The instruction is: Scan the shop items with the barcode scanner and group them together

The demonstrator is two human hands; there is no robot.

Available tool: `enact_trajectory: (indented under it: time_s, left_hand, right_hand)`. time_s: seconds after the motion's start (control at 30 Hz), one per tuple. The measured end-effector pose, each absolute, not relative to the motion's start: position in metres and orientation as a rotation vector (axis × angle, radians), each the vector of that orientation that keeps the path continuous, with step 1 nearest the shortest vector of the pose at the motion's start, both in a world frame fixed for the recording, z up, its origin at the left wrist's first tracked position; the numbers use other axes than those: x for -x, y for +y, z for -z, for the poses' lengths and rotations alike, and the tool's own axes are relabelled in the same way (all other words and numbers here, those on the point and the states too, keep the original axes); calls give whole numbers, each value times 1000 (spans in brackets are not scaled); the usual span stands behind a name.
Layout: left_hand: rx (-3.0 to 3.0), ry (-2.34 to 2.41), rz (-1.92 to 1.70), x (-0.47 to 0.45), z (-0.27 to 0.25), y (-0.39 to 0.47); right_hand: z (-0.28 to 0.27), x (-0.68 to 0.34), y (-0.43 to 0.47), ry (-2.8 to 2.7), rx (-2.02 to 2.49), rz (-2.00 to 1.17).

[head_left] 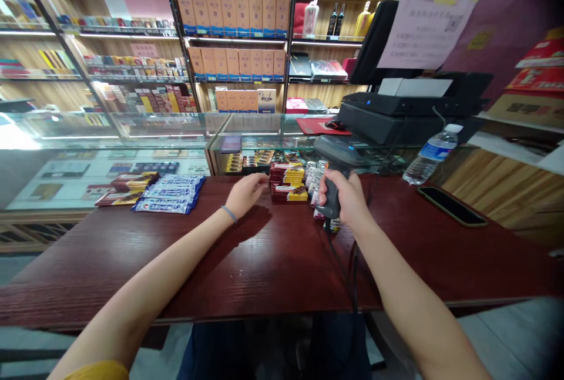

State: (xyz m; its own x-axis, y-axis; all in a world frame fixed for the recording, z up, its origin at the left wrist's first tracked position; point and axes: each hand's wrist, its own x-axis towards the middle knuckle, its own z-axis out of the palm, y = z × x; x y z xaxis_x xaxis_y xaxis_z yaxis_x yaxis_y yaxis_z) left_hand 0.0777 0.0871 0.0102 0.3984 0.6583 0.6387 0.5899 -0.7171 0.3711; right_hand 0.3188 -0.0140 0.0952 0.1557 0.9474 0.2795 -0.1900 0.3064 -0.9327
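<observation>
A dark handheld barcode scanner (330, 201) is gripped in my right hand (351, 201), its head facing away from me and its cable hanging down over the counter. My left hand (247, 195), with a thin band on the wrist, is low over the counter at the left side of a stack of red and yellow wrapped bars (288, 183). Its fingers are loosely bent and apart, with nothing visible in them; whether the fingertips touch the stack I cannot tell. Small bottles or packs with silvery tops (312, 174) stand right of the stack, partly hidden by the scanner.
Blue and white packets (170, 194) lie at the left of the dark red counter (273, 268), beside more red and yellow bars (127, 192). On the right are a water bottle (429, 157) and a phone (452, 205). A glass display case (106, 162) and a monitor (372, 42) stand behind.
</observation>
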Motion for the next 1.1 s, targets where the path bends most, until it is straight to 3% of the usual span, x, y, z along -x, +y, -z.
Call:
enact_trajectory:
  time_s: [0.63, 0.83, 1.1]
  left_hand:
    - [-2371, 1992, -1419, 177, -22, 89]
    - [-2241, 2306, -1206, 234, -19, 95]
    - [-2228, 2311, -950, 250, -10, 98]
  right_hand:
    - [-82, -303, -16, -1203, 1006, -1074]
    - [-81, -298, -19, -1242, 1080, -1085]
    - [-77, -297, -14, -1194, 1144, -1080]
